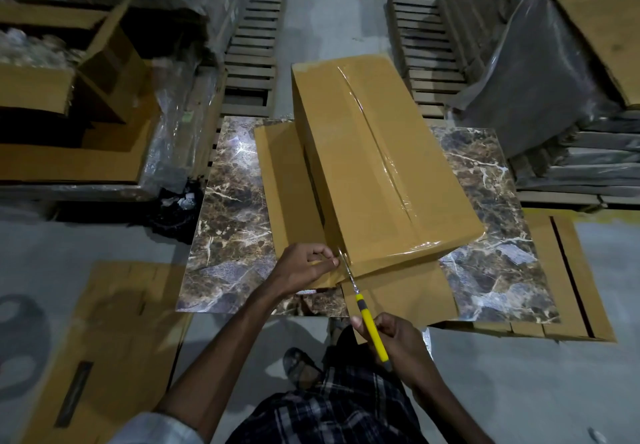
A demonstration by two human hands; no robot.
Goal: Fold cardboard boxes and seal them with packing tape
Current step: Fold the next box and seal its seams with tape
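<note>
Box (381,166) sits centre frame on the marbled surface (235,208), folded up & closed, its length running from upper middle toward lower right. Clear tape (379,153) runs the whole top seam and laps over the near end, w/ a shiny band along that near edge. So for this box: folding done, top seam sealed.

Step in hand looks like the cut-off. Left hand (304,267) is at the box's near-left corner, fingers (325,263) closed in a pinch on what seems to be the tape's free end. Can't tell if a roll is under the palm. Right hand (398,343), bottom centre-right, has its fingers wrapped round the yellow handle of a cutter (369,326). The thin blade points up-frame, its tip at the tape just beside the left thumb.

Left on this box, prob.: sever the tape & press the tail down on the side wall. Underside is hidden, so no saying whether the btm seam is taped.

More work is waiting:
- a flat blank (280,184) lies under the box, showing on its left
- a floor blank (114,339) is at lower left
- a right blank (571,270) is at lower right

Overall I'd put it at one box nearly finished, at least 3 not yet folded.
</note>
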